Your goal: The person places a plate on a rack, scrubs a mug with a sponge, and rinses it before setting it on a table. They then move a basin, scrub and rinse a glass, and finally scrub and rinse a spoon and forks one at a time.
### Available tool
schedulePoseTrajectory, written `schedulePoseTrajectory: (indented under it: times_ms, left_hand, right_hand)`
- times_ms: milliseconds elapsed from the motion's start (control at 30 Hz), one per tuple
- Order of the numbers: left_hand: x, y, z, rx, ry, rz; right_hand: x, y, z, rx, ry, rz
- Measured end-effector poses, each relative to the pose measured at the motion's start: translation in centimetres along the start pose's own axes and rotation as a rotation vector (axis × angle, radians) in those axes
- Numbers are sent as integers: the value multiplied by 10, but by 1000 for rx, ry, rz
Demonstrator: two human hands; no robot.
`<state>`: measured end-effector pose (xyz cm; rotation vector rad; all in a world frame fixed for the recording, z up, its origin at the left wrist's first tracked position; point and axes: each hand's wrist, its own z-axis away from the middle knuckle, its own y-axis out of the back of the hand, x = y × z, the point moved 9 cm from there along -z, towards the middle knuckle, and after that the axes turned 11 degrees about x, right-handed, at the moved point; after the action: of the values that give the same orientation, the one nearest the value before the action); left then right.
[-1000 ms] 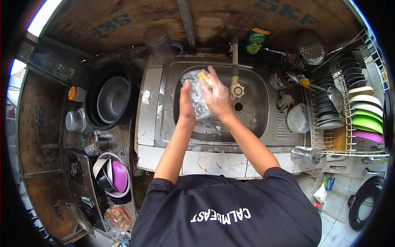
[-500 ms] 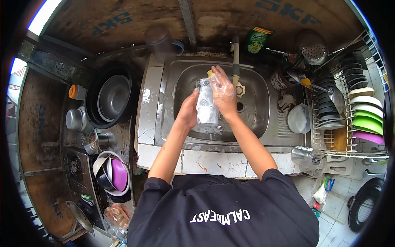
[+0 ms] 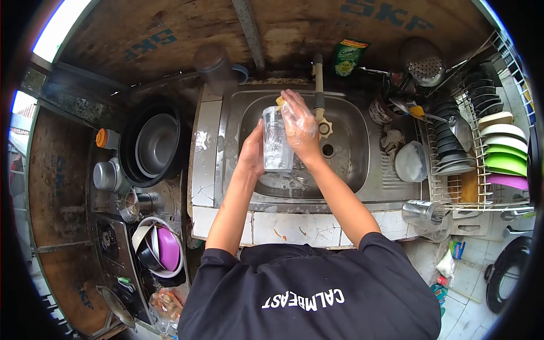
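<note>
My left hand (image 3: 253, 150) is wrapped round the left side of a tall clear tumbler (image 3: 277, 144) streaked with white suds. The tumbler is held over the steel sink (image 3: 358, 170). Soapy foam coats my right hand (image 3: 301, 129), which lies along the tumbler's right side near its far end. A yellow sponge (image 3: 280, 101) pokes out beside the fingers of that hand; the rest of it is hidden under them. Below the tumbler, a fork (image 3: 301, 181) lies among suds on the sink bottom.
A tap (image 3: 319, 107) rises behind the sink, beside a green soap pouch (image 3: 347, 59). To the right, a wire rack (image 3: 453, 207) holds plates and bowls. A clear bowl (image 3: 412, 162) rests on the drainboard. Large basins (image 3: 148, 141) and a stove (image 3: 107, 238) are on the left.
Both hands have shifted slightly left with the tumbler. Less thick foam covers the tumbler's side, and more of its clear wall shows. The camera view has turned a little.
</note>
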<state>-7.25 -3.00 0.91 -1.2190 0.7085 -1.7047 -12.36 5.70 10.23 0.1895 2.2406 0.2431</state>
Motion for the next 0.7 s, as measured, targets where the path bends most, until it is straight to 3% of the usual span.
schedulePoseTrajectory:
  times_ms: [67, 167, 233, 367, 433, 467, 500, 567, 600, 633, 700]
  left_hand:
    - [11, 6, -1, 152, -57, -139]
    - [25, 11, -11, 121, -104, -116]
    - [23, 14, -18, 54, -53, -79]
    - [4, -5, -1, -57, -45, 96]
    - [-2, -9, 10, -17, -137, 73]
    - [-3, -15, 16, -137, -139, 74]
    - [-1, -13, 15, -135, -143, 70]
    - [-2, -8, 9, -97, -90, 35]
    - [-3, 8, 2, 41, -78, -143]
    - [-1, 17, -2, 93, -117, -321]
    - [1, -2, 10, 159, -57, -273]
  right_hand:
    - [-7, -2, 16, -21, -36, -23]
    - [-29, -4, 44, -71, -99, -107]
    - [-35, -15, 60, -222, -75, -175]
    - [-25, -7, 27, -95, -1, -174]
    - [-7, -6, -1, -35, -77, -182]
    - [0, -7, -13, -5, -36, -193]
    - [0, -4, -18, 23, 1, -206]
    - [6, 5, -12, 87, -77, -157]
    - [10, 10, -8, 135, -154, -112]
    - [11, 8, -2, 120, -46, 3]
    - [7, 4, 2, 86, -20, 52]
